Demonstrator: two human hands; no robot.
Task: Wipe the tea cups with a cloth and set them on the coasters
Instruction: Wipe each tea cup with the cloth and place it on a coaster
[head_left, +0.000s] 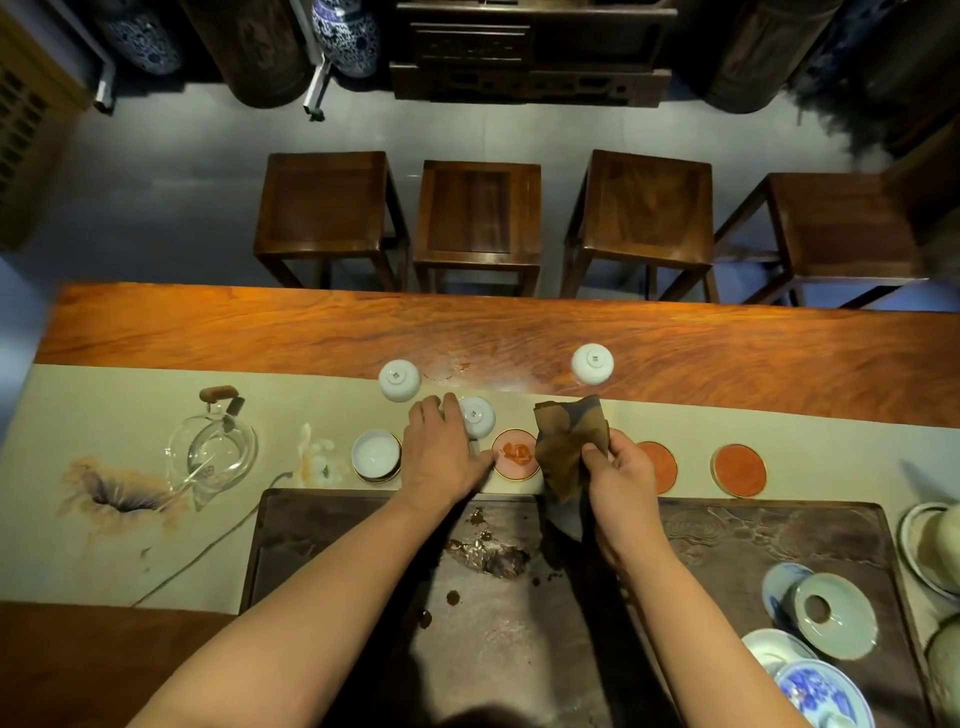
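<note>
Two hands: smooth inverted cup (477, 415), crumpled brown cloth (569, 447).

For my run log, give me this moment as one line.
left hand: grips upside-down white tea cup | right hand: holds brown cloth | upright white cup: on coaster | bare orange coasters: three

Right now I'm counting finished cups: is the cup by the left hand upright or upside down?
Upside down. The cup shows its foot ring on top, and it sits on the runner under the left hand's fingers, not on a coaster.
</note>
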